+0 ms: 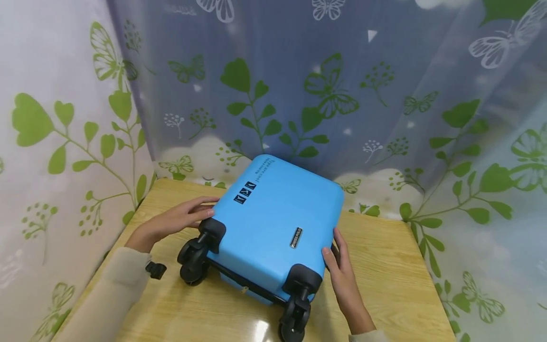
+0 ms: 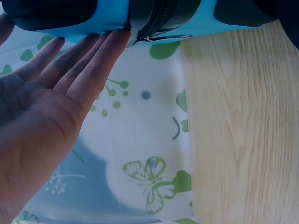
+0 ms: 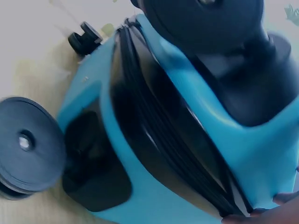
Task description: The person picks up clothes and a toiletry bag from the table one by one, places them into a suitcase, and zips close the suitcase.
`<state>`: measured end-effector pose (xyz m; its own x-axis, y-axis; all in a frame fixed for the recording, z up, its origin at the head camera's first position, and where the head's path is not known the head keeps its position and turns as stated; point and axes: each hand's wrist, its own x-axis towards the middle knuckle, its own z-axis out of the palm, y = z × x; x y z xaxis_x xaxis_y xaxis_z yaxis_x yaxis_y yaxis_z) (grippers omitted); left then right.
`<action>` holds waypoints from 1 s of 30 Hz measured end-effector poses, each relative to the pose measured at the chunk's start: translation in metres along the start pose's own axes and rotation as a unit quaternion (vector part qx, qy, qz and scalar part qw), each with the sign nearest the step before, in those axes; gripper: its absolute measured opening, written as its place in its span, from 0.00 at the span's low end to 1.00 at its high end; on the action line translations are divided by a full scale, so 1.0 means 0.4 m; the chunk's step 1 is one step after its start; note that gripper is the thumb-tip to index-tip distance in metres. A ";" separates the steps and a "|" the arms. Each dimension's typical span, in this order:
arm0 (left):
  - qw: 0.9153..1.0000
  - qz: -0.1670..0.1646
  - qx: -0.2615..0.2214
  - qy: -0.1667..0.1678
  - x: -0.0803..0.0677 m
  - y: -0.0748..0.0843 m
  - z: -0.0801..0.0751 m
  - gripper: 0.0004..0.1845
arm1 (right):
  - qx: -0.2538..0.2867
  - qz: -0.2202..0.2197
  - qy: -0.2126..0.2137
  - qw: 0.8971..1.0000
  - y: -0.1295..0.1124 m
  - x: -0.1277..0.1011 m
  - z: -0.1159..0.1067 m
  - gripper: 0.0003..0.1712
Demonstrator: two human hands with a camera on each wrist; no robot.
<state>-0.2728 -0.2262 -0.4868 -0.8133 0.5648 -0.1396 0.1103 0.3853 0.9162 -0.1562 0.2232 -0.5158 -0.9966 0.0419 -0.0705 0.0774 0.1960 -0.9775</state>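
A bright blue hard-shell suitcase [image 1: 273,223] lies flat on a wooden table [image 1: 384,266], its black wheels [image 1: 192,261] turned toward me. My left hand [image 1: 183,218] rests flat against its left side, fingers straight; in the left wrist view the fingertips [image 2: 110,39] touch the blue shell [image 2: 112,18] next to the black zipper pull [image 2: 159,36]. My right hand [image 1: 339,270] lies along the right side just behind the near wheel housing [image 1: 301,280], thumb on the top edge. In the right wrist view only its fingertips [image 3: 275,212] show, against the shell [image 3: 154,186] by the zipper seam.
A curtain printed with green leaves and butterflies [image 1: 299,71] hangs close behind and on both sides of the table. A small black piece [image 1: 155,270] lies near my left sleeve. Bare tabletop [image 2: 243,116] shows to the right of and in front of the suitcase.
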 end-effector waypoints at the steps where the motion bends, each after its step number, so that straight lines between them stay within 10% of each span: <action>1: 1.000 0.001 0.000 0.000 0.005 0.000 -0.001 0.35 | -0.006 0.003 0.001 1.000 -0.003 -0.009 0.005 0.42; 13: 0.999 -0.019 -0.031 -0.007 0.028 0.001 0.004 0.35 | -0.034 0.020 0.008 0.999 -0.026 -0.076 0.044 0.50; 30: 0.997 -0.025 -0.067 0.013 0.007 0.007 0.058 0.38 | -0.032 -0.012 -0.020 0.999 -0.002 -0.024 -0.011 0.45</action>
<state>-0.2616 -0.2067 -0.4933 -0.8309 0.5270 -0.1784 -0.0069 0.3110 0.9504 -0.1467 0.2269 -0.5133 -0.9984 -0.0028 -0.0573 0.0546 0.2589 -0.9644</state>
